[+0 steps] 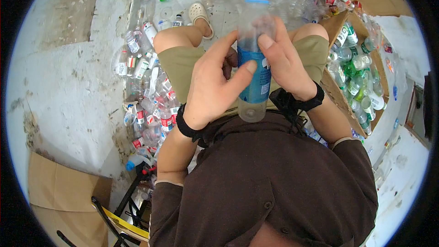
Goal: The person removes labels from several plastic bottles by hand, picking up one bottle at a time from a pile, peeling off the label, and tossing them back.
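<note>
Between my two hands is a clear plastic bottle with a blue label, its base toward my body. A blue ring shows at its far, neck end. My left hand grips the bottle from the left, thumb lying across the label. From the right, my right hand holds it higher up, the thumb at the label's upper edge. Some fingers are hidden behind the bottle or seen only through it. Dark bands sit on both wrists.
Many loose plastic bottles lie along the left wall and across the floor ahead. On the right stands a cardboard box filled with green and clear bottles. A cardboard sheet and a yellow-edged frame are at lower left.
</note>
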Demonstrator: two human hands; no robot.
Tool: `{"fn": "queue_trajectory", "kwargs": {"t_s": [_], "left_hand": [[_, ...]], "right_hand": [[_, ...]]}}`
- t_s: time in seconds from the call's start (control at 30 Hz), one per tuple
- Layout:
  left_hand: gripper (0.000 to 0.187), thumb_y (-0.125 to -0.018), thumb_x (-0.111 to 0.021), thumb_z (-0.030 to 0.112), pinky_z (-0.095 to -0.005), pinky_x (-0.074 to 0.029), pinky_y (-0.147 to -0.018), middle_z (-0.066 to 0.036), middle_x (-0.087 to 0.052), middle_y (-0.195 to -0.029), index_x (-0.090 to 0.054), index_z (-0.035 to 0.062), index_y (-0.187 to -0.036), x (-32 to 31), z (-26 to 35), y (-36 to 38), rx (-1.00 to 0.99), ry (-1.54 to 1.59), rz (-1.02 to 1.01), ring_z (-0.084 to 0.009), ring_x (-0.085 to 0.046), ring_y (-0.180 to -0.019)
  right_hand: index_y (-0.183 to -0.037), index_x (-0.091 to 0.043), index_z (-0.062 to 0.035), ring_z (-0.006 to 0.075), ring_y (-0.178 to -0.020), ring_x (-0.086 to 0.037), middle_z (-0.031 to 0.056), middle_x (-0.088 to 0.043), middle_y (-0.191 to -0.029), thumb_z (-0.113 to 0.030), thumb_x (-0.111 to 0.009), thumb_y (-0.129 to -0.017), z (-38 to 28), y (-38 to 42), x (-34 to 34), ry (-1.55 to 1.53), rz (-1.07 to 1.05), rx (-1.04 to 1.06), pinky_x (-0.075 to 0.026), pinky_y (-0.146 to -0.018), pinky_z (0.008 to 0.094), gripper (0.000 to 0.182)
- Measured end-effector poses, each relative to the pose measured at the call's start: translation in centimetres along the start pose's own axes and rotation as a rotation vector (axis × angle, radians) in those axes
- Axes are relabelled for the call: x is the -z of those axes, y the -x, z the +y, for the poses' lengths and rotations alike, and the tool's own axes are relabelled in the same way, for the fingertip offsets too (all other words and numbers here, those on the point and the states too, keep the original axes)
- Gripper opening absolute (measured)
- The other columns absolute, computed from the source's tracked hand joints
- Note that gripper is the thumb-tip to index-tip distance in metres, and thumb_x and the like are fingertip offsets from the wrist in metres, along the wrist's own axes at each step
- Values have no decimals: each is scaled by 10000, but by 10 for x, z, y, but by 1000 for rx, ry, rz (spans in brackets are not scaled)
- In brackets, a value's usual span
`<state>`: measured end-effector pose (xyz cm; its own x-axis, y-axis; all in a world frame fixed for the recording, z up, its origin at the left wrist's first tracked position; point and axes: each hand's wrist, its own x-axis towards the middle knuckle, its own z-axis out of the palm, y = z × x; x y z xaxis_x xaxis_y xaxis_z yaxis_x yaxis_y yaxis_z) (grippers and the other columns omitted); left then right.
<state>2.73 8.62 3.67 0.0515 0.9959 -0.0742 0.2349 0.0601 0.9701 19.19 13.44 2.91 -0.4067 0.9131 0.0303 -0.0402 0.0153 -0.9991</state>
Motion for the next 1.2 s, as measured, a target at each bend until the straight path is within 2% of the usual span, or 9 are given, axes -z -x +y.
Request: {"fn": "queue_trajectory", "kwargs": {"t_s": [0.1, 0.2, 0.33, 0.47, 0.57, 0.63, 0.73, 0.9, 1.2], "left_hand": [[511, -758, -689, 169, -241, -400, -520, -46, -525, -656, -529, -34, -1198, 4, 16, -3, 100, -12, -11, -97, -477, -556], [485, -761, -678, 141, -234, -393, -507, -16, -497, -614, -537, -31, -1191, 3, 9, -2, 105, 59, 12, -71, -455, -542], [463, -774, -671, 124, -222, -377, -507, 2, -484, -620, -539, -22, -1193, 6, 18, -3, 136, 22, -8, -52, -445, -556], [415, -803, -642, 90, -208, -327, -494, 32, -458, -604, -522, -14, -1186, 10, 13, -5, 156, 156, -71, -33, -409, -547], [371, -818, -626, 76, -204, -302, -487, 46, -440, -593, -513, -10, -1161, 13, 11, -6, 202, 247, -114, -22, -391, -544], [344, -824, -618, 71, -204, -295, -485, 53, -433, -589, -510, -9, -1141, 15, 11, -6, 228, 265, -136, -18, -385, -543], [279, -812, -616, 64, -215, -291, -475, 46, -426, -575, -519, -8, -1064, 15, 12, -7, 234, 184, -141, -21, -378, -536], [170, -778, -612, 58, -244, -274, -455, 23, -402, -559, -495, 8, -891, 12, -6, -7, 174, 68, -100, -38, -353, -527], [184, -754, -604, 65, -255, -283, -455, 14, -372, -565, -425, 19, -753, 7, -14, -11, 137, 85, -92, -50, -345, -547]], "right_hand": [[-1190, -331, 45, 189, -973, -522, 148, -529, -1051, -282, -488, -939, 1, -1, -1, 22, -23, 4, -431, -846, 317, 441], [-1192, -320, 53, 203, -983, -528, 167, -531, -1055, -277, -508, -929, -3, -1, -2, 68, -13, 19, -429, -854, 322, 463], [-1200, -304, 63, 219, -989, -535, 178, -533, -1058, -277, -526, -920, -4, -1, -6, 91, 7, 34, -427, -862, 332, 494], [-1204, -299, 67, 231, -994, -535, 192, -530, -1061, -291, -533, -913, 1, 0, -6, 119, 3, 65, -424, -871, 342, 517], [-1208, -297, 66, 258, -950, -558, 210, -537, -1022, -296, -546, -899, 2, 0, -6, 161, -2, 92, -443, -832, 363, 537], [-1207, -301, 65, 291, -890, -580, 229, -541, -966, -299, -555, -882, 1, 1, -8, 183, -13, 13, -460, -777, 386, 550], [-1199, -312, 63, 312, -837, -589, 234, -542, -926, -297, -564, -866, 11, 3, -11, 253, 7, 88, -465, -734, 399, 551], [-1188, -323, 60, 326, -854, -583, 231, -540, -937, -293, -560, -863, 15, 5, -13, 272, 2, 58, -460, -741, 399, 535], [-1177, -337, 45, 303, -866, -577, 214, -548, -954, -228, -520, -887, 17, 9, -18, 200, 64, 75, -456, -772, 383, 438]]}}
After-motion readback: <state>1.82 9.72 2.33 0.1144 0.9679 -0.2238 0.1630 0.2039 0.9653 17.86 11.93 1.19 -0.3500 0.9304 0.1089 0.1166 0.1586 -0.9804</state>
